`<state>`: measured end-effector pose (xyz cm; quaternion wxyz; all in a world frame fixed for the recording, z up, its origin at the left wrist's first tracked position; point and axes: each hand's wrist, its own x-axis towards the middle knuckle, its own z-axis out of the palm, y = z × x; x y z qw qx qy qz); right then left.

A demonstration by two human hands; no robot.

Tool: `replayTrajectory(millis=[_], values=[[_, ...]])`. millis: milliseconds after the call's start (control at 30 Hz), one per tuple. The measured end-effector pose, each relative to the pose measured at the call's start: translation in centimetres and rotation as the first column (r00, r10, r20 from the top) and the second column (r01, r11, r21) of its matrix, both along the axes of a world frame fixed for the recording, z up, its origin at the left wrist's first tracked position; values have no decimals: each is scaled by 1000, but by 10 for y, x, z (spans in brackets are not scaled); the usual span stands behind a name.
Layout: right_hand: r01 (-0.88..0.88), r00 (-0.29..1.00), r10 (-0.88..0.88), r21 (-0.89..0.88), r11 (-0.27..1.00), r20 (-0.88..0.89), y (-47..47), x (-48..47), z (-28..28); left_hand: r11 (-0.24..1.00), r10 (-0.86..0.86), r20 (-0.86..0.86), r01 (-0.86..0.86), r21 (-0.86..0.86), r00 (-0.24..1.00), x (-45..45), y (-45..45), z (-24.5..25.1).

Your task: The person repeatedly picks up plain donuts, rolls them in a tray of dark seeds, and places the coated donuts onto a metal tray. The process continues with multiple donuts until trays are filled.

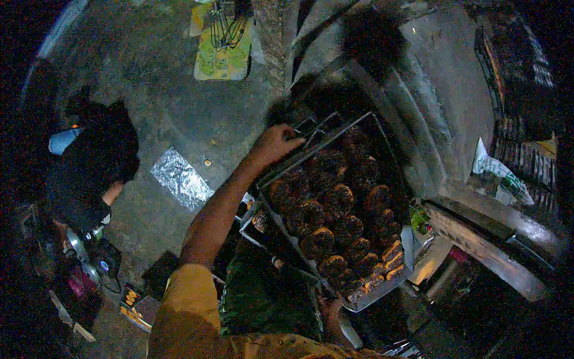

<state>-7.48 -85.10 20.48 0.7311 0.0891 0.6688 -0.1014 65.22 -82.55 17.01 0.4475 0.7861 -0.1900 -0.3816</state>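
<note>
Dark-topped round baked goods [334, 215] fill a deep metal tray [376, 291], tilted and close in front of my body. Beyond its far left corner, my left hand [287, 138] has its fingers closed on a thin metal rack frame [329, 117]. Low in the picture, my right hand [332, 309] grips the tray's near edge, its fingers partly hidden under the rim. Beneath the tray's left side, part of another metal frame [251, 235] shows, with a few baked pieces [260, 220] beside it. Dim light hides much detail.
A foil sheet [181, 177] lies on the concrete floor [134, 40]. A wire whisk [224, 31] rests on a yellow-green board [224, 63]. Another person [96, 152] is at the left, near a small tray [148, 309]. At right are a wooden beam [484, 247] and a plastic bag [502, 175].
</note>
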Motion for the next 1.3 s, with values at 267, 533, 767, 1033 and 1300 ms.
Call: replayTrajectory(millis=[267, 533, 767, 1033, 1300], values=[[-73, 988, 16, -374, 925, -153, 13, 4, -14, 804, -564, 118, 511, 305, 817, 34, -110, -74], [-42, 988, -20, -397, 917, -151, 12, 21, -14, 880, -475, 168, 462, 113, 864, 35, -95, -62], [-27, 987, -39, -401, 916, -157, 15, 22, -17, 897, -442, 39, 443, -11, 896, 31, -77, -19], [-39, 985, -31, -393, 919, -170, 17, 18, -13, 887, -461, 72, 460, 28, 884, 31, -76, -20], [12, 982, -89, -417, 909, -166, 30, 22, -6, 946, -302, 5, 301, -122, 953, 27, -58, -32]])
